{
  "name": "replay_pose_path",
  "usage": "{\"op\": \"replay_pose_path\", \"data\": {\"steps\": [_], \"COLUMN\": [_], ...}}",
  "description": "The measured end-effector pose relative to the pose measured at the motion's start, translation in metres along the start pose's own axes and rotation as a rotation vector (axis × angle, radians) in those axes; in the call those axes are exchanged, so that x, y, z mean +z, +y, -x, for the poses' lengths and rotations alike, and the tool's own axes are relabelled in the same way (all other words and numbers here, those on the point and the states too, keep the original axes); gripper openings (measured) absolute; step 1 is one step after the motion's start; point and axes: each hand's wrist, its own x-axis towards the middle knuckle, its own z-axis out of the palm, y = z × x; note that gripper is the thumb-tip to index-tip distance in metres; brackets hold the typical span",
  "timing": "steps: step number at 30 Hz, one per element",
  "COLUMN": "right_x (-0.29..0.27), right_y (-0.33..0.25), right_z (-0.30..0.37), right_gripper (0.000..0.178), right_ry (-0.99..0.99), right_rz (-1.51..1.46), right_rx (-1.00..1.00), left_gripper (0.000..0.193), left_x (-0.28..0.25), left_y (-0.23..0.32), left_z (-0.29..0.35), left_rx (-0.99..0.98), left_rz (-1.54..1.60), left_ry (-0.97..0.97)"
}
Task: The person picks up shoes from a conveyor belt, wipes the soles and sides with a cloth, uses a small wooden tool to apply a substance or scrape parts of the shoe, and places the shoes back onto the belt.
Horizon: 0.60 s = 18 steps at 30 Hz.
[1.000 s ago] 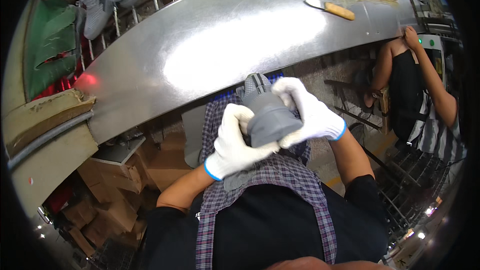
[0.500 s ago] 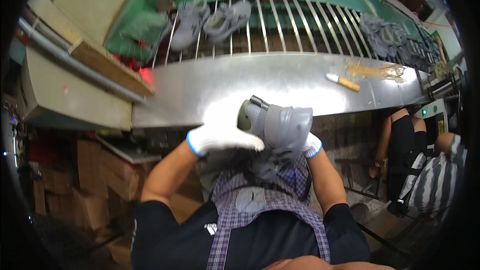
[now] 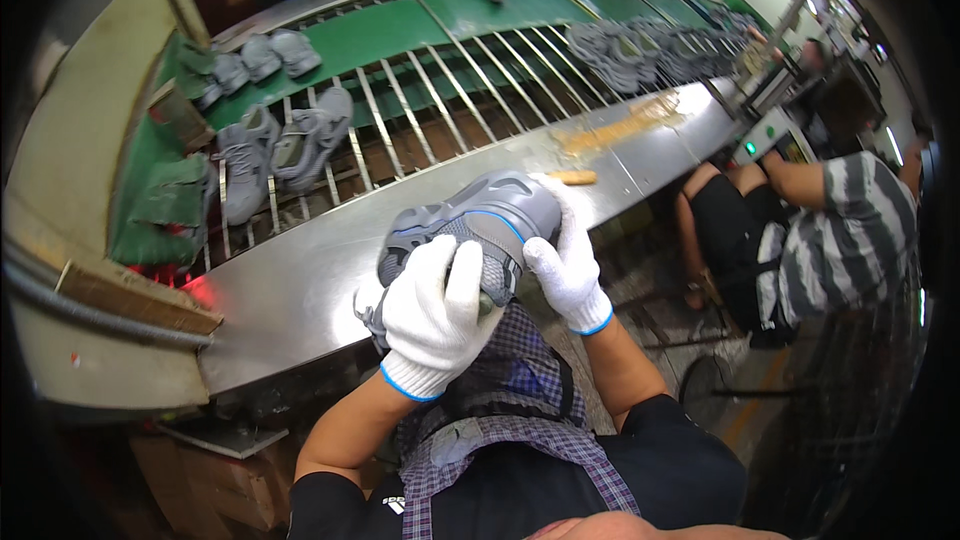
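A grey sneaker (image 3: 470,212) is held between my two hands just over the bench's near edge, tilted so that part of its sole shows. My left hand (image 3: 440,305), in a white knit glove with a blue cuff, grips its near side with bent fingers. At the right end of the shoe, my right hand (image 3: 570,275), gloved alike, wraps round it; the thumb is on the near side and the other fingers are partly hidden behind. Just beyond that hand, a tool with a yellow handle (image 3: 572,177) lies on the bench, its tip hidden.
The metal bench (image 3: 290,275) runs along a roller rack (image 3: 430,105) and green belt (image 3: 380,40). Grey shoes (image 3: 245,155) stand left, more shoes (image 3: 640,50) right. A wooden board (image 3: 140,298) juts in at left. A person in stripes (image 3: 845,230) sits right; other gloved people work across.
The sneaker has been turned, its sole side now facing up and away. My left hand has closed on it, my right hand has come into fuller view, and the view has swung right.
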Motion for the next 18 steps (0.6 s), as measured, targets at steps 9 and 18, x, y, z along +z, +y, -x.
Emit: {"op": "replay_pose_path", "data": {"steps": [9, 18], "right_x": [-0.061, -0.046], "right_y": [-0.041, -0.058], "right_z": [0.014, -0.047], "right_gripper": [0.063, 0.035], "right_ry": [-0.217, -0.548], "right_rz": [0.154, 0.851], "right_rx": [0.567, -0.122], "left_gripper": [0.057, 0.057], "left_x": [0.031, 0.010], "left_y": [0.023, 0.006], "left_z": [0.034, 0.020], "left_rx": [0.266, 0.174], "left_rz": [0.071, 0.132], "left_ry": [-0.098, -0.163]}}
